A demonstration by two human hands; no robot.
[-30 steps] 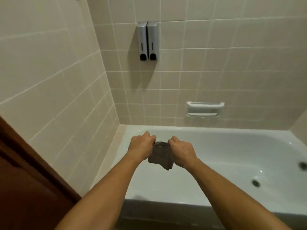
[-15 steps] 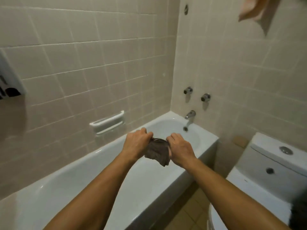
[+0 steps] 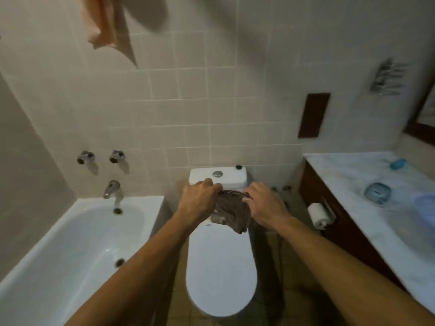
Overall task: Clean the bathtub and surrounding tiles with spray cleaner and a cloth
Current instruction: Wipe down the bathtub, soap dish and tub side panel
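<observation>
A dark grey-brown cloth (image 3: 231,214) hangs bunched between my two hands, above the closed toilet. My left hand (image 3: 200,200) grips its left top edge with curled fingers. My right hand (image 3: 263,205) grips its right top edge the same way. The white bathtub (image 3: 58,243) lies at the lower left, with its spout (image 3: 112,189) and two wall taps (image 3: 101,157) on the beige tiled wall (image 3: 188,109). No spray bottle is in view.
A white toilet (image 3: 220,274) stands straight ahead beneath my hands. At the right runs a marble counter (image 3: 367,208) with a small blue thing and a glass dish, a toilet roll (image 3: 317,214) on its side. A peach towel (image 3: 106,27) hangs top left.
My view has swung right, from the tub's long wall past the taps to the toilet and counter. Both hands keep gripping the cloth in front of me.
</observation>
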